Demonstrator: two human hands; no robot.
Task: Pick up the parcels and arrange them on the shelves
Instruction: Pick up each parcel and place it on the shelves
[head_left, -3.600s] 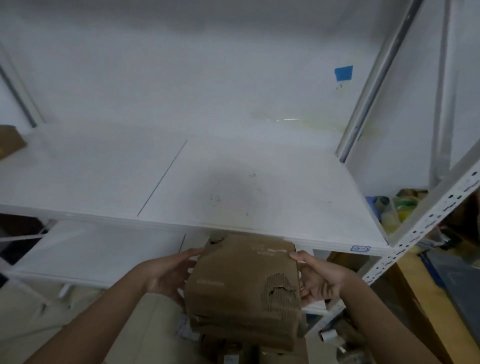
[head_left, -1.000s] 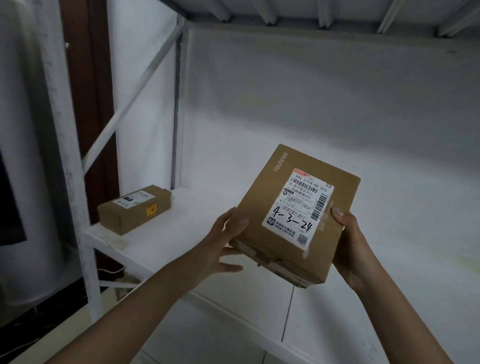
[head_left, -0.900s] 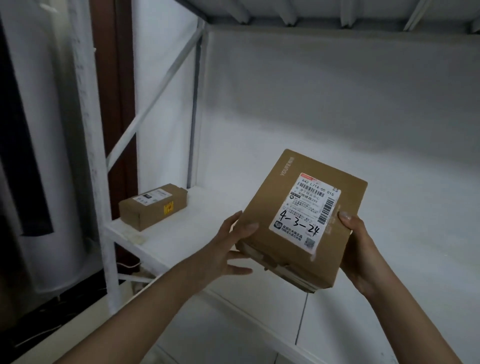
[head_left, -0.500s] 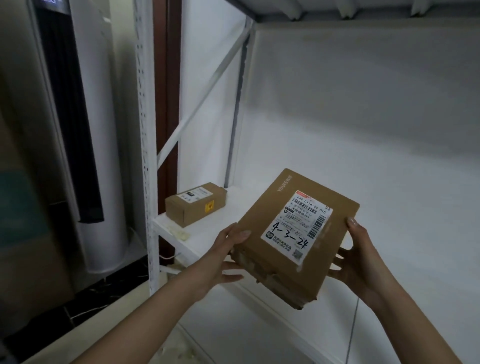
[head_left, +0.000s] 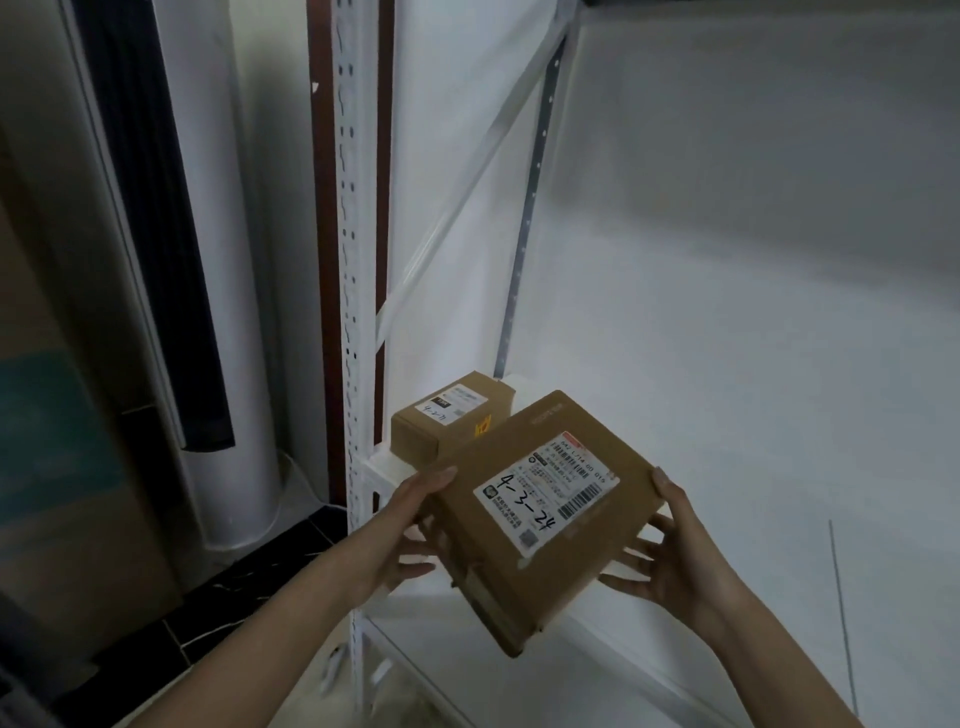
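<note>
I hold a brown cardboard parcel (head_left: 524, 525) in both hands, tilted, its white label marked "4-3-24" facing up. My left hand (head_left: 410, 535) grips its left edge and my right hand (head_left: 670, 551) supports its right side from beneath. The parcel hangs just above the front left part of the white shelf (head_left: 753, 467). A smaller brown parcel (head_left: 447, 415) with a white label and a yellow sticker lies on the shelf's far left end, just behind the held one.
The rack's perforated white upright (head_left: 350, 312) stands at the shelf's left front corner, with a diagonal brace (head_left: 467, 192) behind it. A tall white floor air conditioner (head_left: 197, 260) stands left of the rack. A lower shelf (head_left: 519, 670) shows beneath. The floor is dark tile.
The view has swung left and the parcel has come down towards the shelf's left end, closer to the small parcel. Both hands keep their hold.
</note>
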